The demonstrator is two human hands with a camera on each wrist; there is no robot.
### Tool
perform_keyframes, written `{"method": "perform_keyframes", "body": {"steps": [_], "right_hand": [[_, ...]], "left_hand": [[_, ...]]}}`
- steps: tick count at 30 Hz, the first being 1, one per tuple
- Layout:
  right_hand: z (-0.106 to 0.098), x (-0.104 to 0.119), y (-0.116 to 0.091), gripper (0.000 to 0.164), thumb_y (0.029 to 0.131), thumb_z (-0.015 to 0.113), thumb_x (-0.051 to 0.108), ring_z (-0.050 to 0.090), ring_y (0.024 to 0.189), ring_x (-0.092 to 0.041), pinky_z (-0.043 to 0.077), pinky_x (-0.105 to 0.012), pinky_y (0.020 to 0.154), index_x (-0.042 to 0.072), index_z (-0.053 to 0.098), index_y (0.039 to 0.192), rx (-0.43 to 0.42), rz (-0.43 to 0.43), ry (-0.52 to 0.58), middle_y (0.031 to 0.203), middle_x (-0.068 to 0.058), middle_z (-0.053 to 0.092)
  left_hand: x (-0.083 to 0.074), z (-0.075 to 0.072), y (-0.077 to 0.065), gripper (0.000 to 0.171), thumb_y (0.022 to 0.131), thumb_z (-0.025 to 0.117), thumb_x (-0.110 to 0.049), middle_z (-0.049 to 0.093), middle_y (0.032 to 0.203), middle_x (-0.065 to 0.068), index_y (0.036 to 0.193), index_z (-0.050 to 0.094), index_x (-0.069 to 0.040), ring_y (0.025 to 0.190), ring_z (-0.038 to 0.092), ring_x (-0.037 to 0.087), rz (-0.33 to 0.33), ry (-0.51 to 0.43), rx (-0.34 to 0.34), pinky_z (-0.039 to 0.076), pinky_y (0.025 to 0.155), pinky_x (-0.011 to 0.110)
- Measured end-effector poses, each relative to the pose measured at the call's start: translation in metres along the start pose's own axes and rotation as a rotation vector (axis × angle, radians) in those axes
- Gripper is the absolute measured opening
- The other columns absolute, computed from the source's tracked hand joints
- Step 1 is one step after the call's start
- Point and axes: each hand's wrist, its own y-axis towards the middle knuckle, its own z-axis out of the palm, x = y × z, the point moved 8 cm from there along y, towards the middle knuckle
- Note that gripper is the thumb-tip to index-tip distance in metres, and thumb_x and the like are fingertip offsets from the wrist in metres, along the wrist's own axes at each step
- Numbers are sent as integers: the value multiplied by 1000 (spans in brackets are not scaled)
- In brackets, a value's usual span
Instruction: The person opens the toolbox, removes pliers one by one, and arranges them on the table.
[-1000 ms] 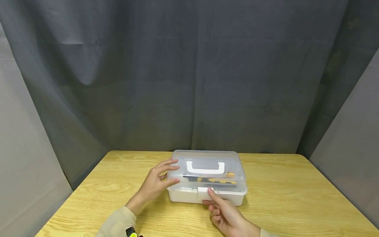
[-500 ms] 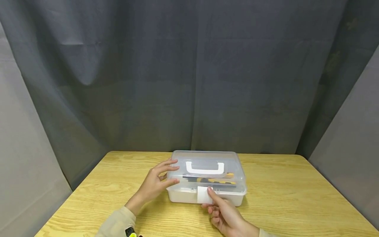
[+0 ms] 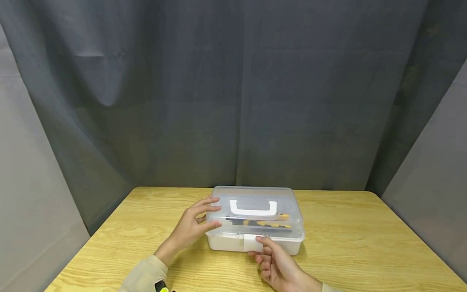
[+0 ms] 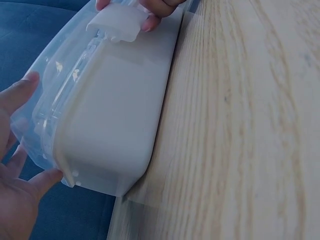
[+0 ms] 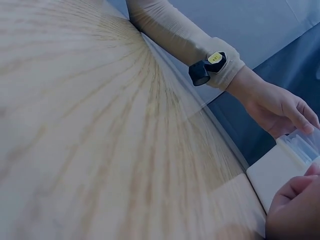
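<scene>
A plastic storage box with a white base, a clear lid and a white handle stands on the table, lid down. Yellow and black items show through the lid. My left hand rests spread at the lid's left end, fingers mostly straight; the left wrist view shows its fingertips along the lid and rim. At the front, my right hand pinches the white latch, thumb on its face and fingers beneath. In the left wrist view the latch sits between right thumb and fingers.
The wood-grain table extends on both sides of the box. A dark grey curtain hangs behind its far edge. A strapped black and yellow device is on the left sleeve's cuff.
The right thumb has slid slightly down the latch, and the latch's top edge sits a little lower. My left hand and the box have barely moved.
</scene>
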Motion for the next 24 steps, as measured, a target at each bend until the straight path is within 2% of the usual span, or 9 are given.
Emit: {"method": "perform_keyframes", "body": {"steps": [7, 18, 24], "right_hand": [[4, 3, -3, 26, 98, 58, 30, 45, 58, 1, 34, -14, 55, 7, 70, 104, 85, 15, -34, 74, 10, 60], [1, 6, -5, 21, 99, 60, 27, 44, 60, -1, 32, -15, 53, 8, 70, 104, 84, 15, -89, 71, 11, 59], [0, 10, -5, 19, 99, 61, 23, 46, 60, -1, 34, -15, 53, 8, 68, 107, 95, -16, -126, 71, 10, 60]], "left_hand": [[-2, -1, 0, 41, 89, 84, -18, 53, 151, 4, 128, 74, -11, 145, 38, 35, 9, 6, -13, 48, 99, 59], [-1, 1, 2, 40, 90, 83, -18, 52, 152, 4, 129, 74, -12, 144, 39, 37, 20, 13, 0, 47, 100, 60], [-2, -2, 3, 41, 90, 83, -19, 52, 152, 6, 129, 73, -12, 142, 43, 38, 31, 43, 21, 48, 99, 62]]}}
